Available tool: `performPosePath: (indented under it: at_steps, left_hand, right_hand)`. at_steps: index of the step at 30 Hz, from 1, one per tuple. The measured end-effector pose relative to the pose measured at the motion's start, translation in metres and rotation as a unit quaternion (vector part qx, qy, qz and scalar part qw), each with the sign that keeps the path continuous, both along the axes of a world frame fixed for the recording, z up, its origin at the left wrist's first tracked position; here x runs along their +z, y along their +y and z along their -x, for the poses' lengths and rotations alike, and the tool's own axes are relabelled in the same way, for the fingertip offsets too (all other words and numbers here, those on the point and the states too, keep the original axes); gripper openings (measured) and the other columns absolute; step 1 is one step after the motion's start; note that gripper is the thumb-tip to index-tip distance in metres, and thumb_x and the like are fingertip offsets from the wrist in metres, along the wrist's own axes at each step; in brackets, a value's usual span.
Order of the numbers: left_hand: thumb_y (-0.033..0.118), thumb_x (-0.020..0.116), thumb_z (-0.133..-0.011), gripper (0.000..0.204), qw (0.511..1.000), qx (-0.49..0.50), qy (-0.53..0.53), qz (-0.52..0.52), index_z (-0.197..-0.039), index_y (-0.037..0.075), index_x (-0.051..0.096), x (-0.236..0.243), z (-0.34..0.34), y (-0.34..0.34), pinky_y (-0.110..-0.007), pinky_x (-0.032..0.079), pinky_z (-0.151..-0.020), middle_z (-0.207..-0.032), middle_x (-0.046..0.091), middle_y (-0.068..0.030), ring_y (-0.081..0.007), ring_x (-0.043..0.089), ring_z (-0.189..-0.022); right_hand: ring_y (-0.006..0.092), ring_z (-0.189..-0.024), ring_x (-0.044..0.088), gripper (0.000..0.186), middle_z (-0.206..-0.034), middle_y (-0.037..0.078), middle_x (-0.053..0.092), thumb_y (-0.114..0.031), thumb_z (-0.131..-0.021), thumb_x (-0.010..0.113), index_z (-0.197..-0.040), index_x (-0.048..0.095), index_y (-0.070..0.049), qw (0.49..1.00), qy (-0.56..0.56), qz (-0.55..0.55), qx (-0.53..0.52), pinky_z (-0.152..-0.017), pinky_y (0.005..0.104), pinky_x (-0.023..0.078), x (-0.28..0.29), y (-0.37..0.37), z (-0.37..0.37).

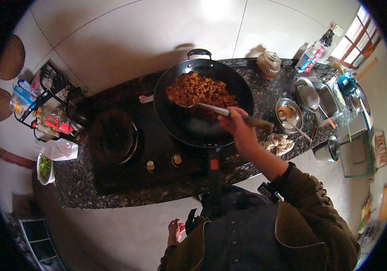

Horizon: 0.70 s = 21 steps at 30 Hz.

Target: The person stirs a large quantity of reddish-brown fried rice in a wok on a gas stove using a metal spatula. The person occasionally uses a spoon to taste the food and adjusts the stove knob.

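My right hand (pixel 239 128) is closed around the handle of a spatula (pixel 214 109), metal toward its head and dark wood behind the hand. Its head reaches into reddish-brown crumbly food (pixel 202 90), which hides the tip. The food lies in the far part of a black wok (pixel 184 128) on the stove, with the bare inner wall showing nearer me. A loop handle stands at the wok's far rim, and a long handle with a red mark points toward me. Low at my side hangs my left hand (pixel 175 230), empty, its fingers loosely bent and apart, away from the counter.
Left of the wok is a second burner (pixel 114 137). A bottle rack (pixel 51 110) and a white bowl of chopped greens (pixel 44 169) stand farther left. To the right are a crumpled cloth (pixel 279 143), a steel bowl with a ladle (pixel 289 115), a glass jar (pixel 269 64) and a sink (pixel 329 99).
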<state>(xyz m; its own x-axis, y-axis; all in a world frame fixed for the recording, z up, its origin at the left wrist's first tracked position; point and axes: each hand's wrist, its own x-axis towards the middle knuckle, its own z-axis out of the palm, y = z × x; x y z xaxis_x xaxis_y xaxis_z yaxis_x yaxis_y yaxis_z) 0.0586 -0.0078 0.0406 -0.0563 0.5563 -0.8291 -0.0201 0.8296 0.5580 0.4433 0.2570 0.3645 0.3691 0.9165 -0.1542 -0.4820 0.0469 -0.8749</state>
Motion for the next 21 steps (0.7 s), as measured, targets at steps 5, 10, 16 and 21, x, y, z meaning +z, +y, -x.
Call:
performPosePath:
  at_steps: [5,10,16,21]
  left_hand:
    - [0.03,0.055,-0.085,0.026,0.996,0.05,-0.005,0.067,-0.1,0.009,0.056,-0.035,0.006,-0.013,-0.036,0.051,-0.056,-0.077,0.06,-0.0096,-0.0209,0.058,-0.063]
    - [0.03,0.055,-0.084,0.026,0.994,0.07,-0.012,0.088,-0.099,0.009,0.056,-0.039,0.008,-0.015,-0.036,0.051,-0.057,-0.077,0.06,-0.0093,-0.0211,0.058,-0.064]
    - [0.031,0.055,-0.084,0.026,0.996,-0.073,0.015,-0.048,-0.099,0.009,0.055,-0.006,0.004,0.005,-0.036,0.05,-0.058,-0.077,0.06,-0.0089,-0.0207,0.057,-0.064]
    - [0.031,0.055,-0.084,0.026,0.999,0.005,0.007,0.048,-0.098,0.01,0.055,-0.016,-0.003,0.001,-0.036,0.049,-0.058,-0.077,0.06,-0.0082,-0.0203,0.057,-0.065]
  right_hand:
    - [0.0234,-0.086,0.064,0.035,-0.097,0.014,0.06,-0.033,-0.087,0.055,-0.103,0.053,-0.002,0.998,0.046,0.026,-0.043,-0.075,0.0339,0.053,0.043,0.009,-0.06]
    - [0.0179,-0.074,0.066,0.039,-0.087,0.01,0.063,-0.041,-0.09,0.051,-0.101,0.054,-0.004,0.967,-0.237,0.063,0.064,-0.064,0.0278,0.054,0.115,-0.022,-0.08]
    - [0.0128,-0.067,0.063,0.034,-0.082,0.005,0.062,-0.037,-0.089,0.055,-0.095,0.06,-0.004,0.878,-0.426,0.091,0.198,-0.057,0.0237,0.052,0.16,-0.038,-0.098]
    - [0.0167,-0.08,0.065,0.025,-0.094,0.008,0.061,-0.027,-0.091,0.053,-0.103,0.055,-0.005,0.919,-0.355,0.124,0.119,-0.069,0.0278,0.054,0.086,-0.03,-0.116]
